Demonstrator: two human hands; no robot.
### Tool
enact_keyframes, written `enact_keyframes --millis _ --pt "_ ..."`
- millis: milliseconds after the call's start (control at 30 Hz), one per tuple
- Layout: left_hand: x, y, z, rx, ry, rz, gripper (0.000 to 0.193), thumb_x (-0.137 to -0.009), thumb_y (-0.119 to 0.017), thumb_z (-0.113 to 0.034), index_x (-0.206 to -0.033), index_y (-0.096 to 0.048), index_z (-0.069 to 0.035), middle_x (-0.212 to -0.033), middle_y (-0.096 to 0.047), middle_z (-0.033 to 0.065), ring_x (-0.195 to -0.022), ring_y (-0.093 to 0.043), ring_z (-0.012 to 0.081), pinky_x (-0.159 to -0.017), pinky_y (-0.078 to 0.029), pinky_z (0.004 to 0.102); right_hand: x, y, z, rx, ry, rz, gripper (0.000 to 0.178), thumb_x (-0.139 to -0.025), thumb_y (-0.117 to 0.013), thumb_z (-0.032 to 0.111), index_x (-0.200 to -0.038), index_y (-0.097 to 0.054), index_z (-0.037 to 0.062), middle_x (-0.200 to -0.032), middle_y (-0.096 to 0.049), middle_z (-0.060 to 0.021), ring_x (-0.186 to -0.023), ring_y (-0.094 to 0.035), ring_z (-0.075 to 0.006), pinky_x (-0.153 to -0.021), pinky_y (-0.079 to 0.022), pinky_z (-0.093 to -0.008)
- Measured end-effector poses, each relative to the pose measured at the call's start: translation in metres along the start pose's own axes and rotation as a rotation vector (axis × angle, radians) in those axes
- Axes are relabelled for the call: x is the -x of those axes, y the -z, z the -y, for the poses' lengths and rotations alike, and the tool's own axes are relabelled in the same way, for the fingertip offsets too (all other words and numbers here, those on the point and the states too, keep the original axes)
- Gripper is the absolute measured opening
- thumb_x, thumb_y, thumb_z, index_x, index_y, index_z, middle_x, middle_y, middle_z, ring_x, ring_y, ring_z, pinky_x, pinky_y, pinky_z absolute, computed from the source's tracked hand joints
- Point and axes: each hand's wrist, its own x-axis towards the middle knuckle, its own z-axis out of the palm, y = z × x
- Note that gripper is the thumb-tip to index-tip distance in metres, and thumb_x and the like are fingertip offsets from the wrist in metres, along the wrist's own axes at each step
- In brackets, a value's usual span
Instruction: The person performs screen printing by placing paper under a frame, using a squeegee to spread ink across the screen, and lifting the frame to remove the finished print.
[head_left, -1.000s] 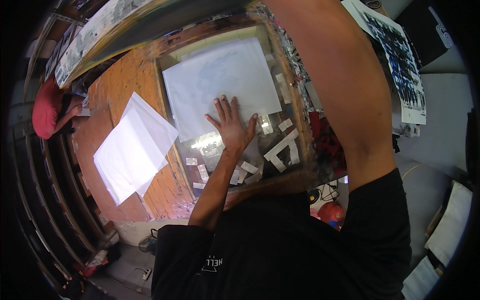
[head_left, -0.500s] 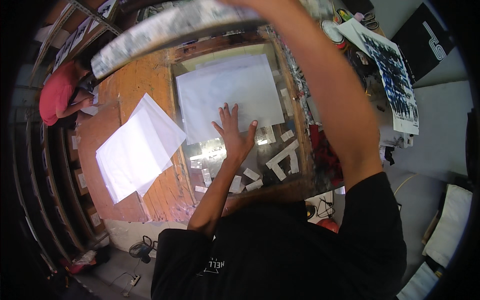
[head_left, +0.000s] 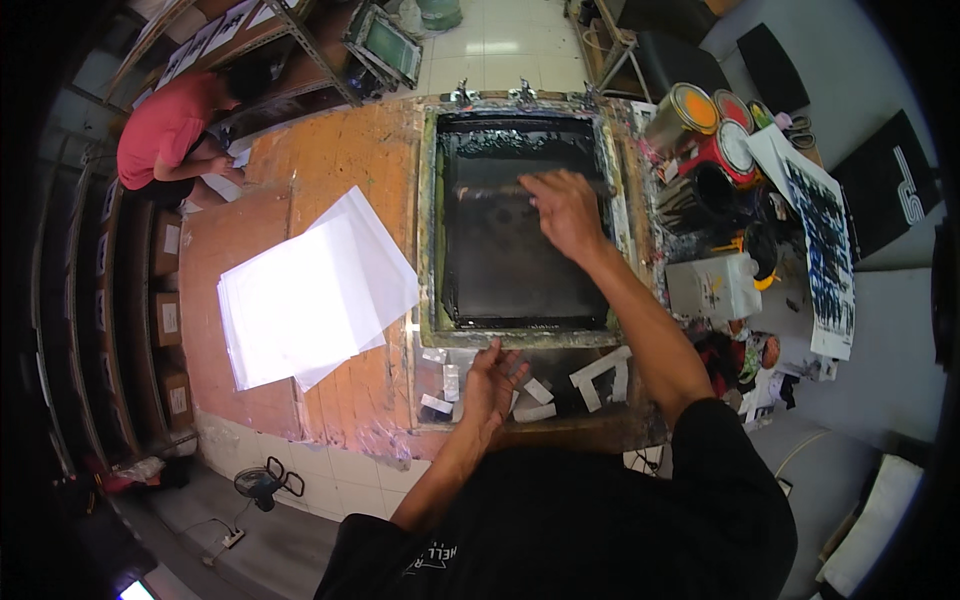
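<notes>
A screen-printing frame (head_left: pixel 520 341) lies flat over the table in front of me. Its dark mesh (head_left: pixel 520 265) carries a wet, glossy strip of black ink (head_left: pixel 510 142) along the far end. My right hand (head_left: pixel 567 213) is over the mesh with curled fingers, around what looks like a squeegee (head_left: pixel 485 187), a dark bar across the screen that shows only faintly. Palm up at the frame's near edge, my left hand (head_left: pixel 493 388) has its fingers apart, one fingertip touching the edge. Left of the frame lies a stack of white translucent sheets (head_left: pixel 300 300).
Metal hinge clamps (head_left: pixel 523 95) stand at the frame's far side. Paint cans (head_left: pixel 690 112), a white plastic container (head_left: pixel 715 287) and an ink-smeared sheet (head_left: pixel 820 240) crowd the right. Tape pieces (head_left: pixel 600 380) stick to the near surface. A person in red (head_left: pixel 165 135) crouches at far left by shelves.
The raised frame has come down flat, covering the sheet under it. My left hand has left that sheet for the frame's near edge; my right hand has lowered onto the screen.
</notes>
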Motion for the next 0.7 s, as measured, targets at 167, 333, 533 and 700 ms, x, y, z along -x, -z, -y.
enact_keyframes --millis 167,333,533,700 --pt "0.006 -0.013 0.000 -0.052 -0.014 -0.083 0.022 -0.098 -0.069 -0.024 -0.108 -0.057 -0.009 -0.114 -0.055 0.0088 -0.119 -0.056 0.0307 -0.102 -0.045 0.0509 -0.059 -0.059 -0.061 0.146 -0.009 -0.018 0.042 -0.083 -0.066 -0.001 -0.124 -0.068 0.0076 -0.117 -0.071 -0.0092 -0.108 -0.063 -0.0306 -0.091 -0.045 -0.0448" --pt "0.019 -0.018 -0.001 -0.089 -0.053 -0.043 0.023 -0.098 -0.069 -0.022 -0.109 -0.053 -0.009 -0.116 -0.055 0.0086 -0.120 -0.055 0.0302 -0.101 -0.045 0.0512 -0.044 -0.076 -0.056 0.217 -0.084 0.142 0.059 -0.076 -0.069 -0.003 -0.133 -0.062 0.0098 -0.135 -0.064 -0.0099 -0.126 -0.056 -0.0284 -0.107 -0.040 -0.0485" --pt "0.021 -0.020 -0.001 -0.142 -0.069 -0.052 0.022 -0.100 -0.063 -0.020 -0.113 -0.051 -0.008 -0.117 -0.056 0.0080 -0.123 -0.054 0.0276 -0.100 -0.043 0.0509 0.056 -0.023 0.043 0.069 -0.104 0.123 0.052 -0.076 -0.063 -0.008 -0.126 -0.066 0.0043 -0.127 -0.069 -0.0147 -0.120 -0.061 -0.0340 -0.100 -0.043 -0.0488" --pt "0.011 -0.014 -0.003 -0.158 -0.039 -0.028 0.017 -0.097 -0.063 -0.017 -0.110 -0.053 -0.011 -0.119 -0.056 0.0067 -0.121 -0.054 0.0231 -0.098 -0.042 0.0511 0.142 0.024 0.129 0.032 -0.186 0.250 0.057 -0.073 -0.063 -0.008 -0.129 -0.065 0.0033 -0.129 -0.068 -0.0183 -0.120 -0.061 -0.0350 -0.100 -0.043 -0.0520"
